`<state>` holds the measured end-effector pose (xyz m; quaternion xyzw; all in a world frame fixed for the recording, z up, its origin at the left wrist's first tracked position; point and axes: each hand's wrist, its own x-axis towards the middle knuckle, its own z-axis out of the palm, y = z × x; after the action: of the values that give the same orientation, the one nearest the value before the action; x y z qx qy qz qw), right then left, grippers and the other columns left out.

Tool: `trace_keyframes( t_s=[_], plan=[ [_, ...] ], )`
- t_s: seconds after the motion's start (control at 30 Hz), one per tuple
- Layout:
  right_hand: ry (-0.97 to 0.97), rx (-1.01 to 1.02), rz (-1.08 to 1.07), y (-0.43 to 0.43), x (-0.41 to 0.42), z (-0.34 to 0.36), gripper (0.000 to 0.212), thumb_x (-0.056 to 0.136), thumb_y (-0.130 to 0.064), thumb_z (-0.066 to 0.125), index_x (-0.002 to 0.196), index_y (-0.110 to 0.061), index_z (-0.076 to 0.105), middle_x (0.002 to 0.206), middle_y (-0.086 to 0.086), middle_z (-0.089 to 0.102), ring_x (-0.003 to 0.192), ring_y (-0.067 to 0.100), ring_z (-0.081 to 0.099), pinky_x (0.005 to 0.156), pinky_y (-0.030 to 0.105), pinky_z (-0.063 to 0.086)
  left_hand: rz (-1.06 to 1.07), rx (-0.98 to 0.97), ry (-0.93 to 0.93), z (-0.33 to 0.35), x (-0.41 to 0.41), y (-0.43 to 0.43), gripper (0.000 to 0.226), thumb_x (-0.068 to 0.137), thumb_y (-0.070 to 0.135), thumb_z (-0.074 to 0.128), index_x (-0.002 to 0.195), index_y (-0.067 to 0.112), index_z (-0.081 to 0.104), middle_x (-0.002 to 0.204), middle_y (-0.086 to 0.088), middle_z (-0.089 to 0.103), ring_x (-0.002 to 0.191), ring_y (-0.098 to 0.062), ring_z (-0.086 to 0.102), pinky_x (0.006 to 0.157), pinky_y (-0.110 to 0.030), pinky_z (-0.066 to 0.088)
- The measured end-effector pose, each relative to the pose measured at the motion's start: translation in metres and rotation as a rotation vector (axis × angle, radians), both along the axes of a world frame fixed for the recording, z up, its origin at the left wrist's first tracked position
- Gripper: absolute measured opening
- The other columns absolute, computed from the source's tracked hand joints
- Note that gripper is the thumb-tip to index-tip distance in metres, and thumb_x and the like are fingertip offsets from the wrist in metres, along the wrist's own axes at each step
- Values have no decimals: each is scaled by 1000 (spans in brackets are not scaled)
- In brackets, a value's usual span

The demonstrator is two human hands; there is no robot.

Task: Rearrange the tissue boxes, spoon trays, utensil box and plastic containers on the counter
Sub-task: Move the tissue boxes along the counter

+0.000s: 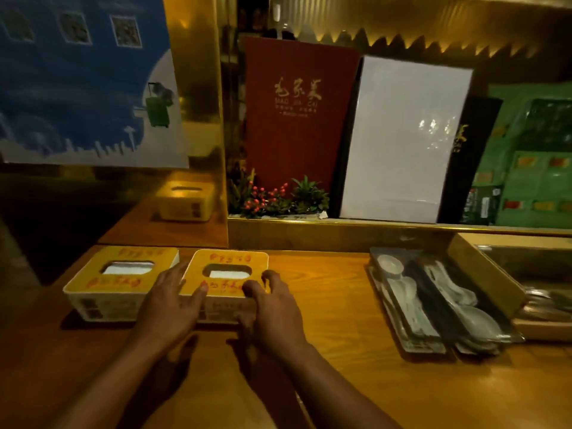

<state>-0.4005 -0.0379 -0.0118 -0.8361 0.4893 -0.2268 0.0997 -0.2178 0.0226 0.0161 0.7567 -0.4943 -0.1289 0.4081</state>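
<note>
Two yellow-topped tissue boxes stand side by side at the left of the wooden counter (325, 305). My left hand (168, 301) and my right hand (272, 308) grip the right tissue box (227, 264) by its near corners, fingers on its lid. The left tissue box (120, 274) touches it. Two spoon trays (411, 308) with white spoons and dark chopsticks lie to the right. A wooden utensil box (483, 274) sits at the far right, partly cut off by the frame edge. A third tissue box (185, 201) rests on a farther ledge.
Behind the counter runs a raised gold ledge (340, 233) with a small planter (278, 199), a red menu (297, 113), a white board (402, 137) and green packaging (532, 156). A blue poster (80, 78) hangs at the left.
</note>
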Motion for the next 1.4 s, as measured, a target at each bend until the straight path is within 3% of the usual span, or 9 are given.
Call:
trace_keyframes(
  t_s=[0.1,0.2,0.37,0.6,0.73,0.9,1.2,1.4],
  plan=[
    [32,-66,-24,-7,-2,-7,45,84,-42,66,125,-31,50,147,8,40,121,31,49,91,45,49,-54,74,96,-7,0,-9,70,92,55,56,153,25,41,159,-11,43,138,-35,48,100,-53,52],
    [74,-102,-82,-18,-17,-4,40,86,-41,65,122,-29,52,144,4,44,116,29,52,85,43,50,-63,84,104,-14,-9,-22,60,98,36,62,152,19,44,154,-14,48,133,-37,54,91,-45,52],
    [139,-84,-163,-41,-69,8,41,87,-44,62,125,-30,54,146,0,45,119,27,49,91,44,46,-247,92,167,-21,-37,-44,60,96,27,67,151,25,45,147,-11,57,123,-29,61,73,-23,51],
    [142,-89,-268,-73,-145,14,40,87,-46,64,124,-32,59,140,-9,53,121,23,49,96,45,42,-376,78,231,-14,-103,-83,60,98,22,65,153,23,42,151,-6,51,121,-14,53,90,-29,54],
    [141,-83,-312,-88,-173,17,42,87,-48,63,125,-32,60,138,-9,56,123,21,48,101,46,39,-392,70,246,-15,-135,-102,61,99,23,63,155,23,39,157,-5,45,138,-23,49,99,-33,50],
    [115,-46,-374,-102,-198,14,47,91,-47,60,135,-31,54,146,-8,50,130,22,42,110,45,30,-420,82,232,-18,-161,-125,64,99,23,64,156,26,36,161,-1,41,142,-20,45,106,-34,48],
    [11,4,-407,-118,-217,5,53,91,-44,62,140,-30,50,151,-9,43,136,19,37,113,47,30,-391,93,244,-23,-189,-137,72,97,18,67,157,31,31,159,3,42,141,-20,46,100,-30,50],
    [-30,19,-401,-119,-219,4,54,89,-43,65,140,-29,50,152,-9,43,135,18,39,112,47,33,-369,121,232,-21,-192,-140,80,92,20,73,158,32,29,162,3,39,144,-20,43,109,-38,46]
  ],
)
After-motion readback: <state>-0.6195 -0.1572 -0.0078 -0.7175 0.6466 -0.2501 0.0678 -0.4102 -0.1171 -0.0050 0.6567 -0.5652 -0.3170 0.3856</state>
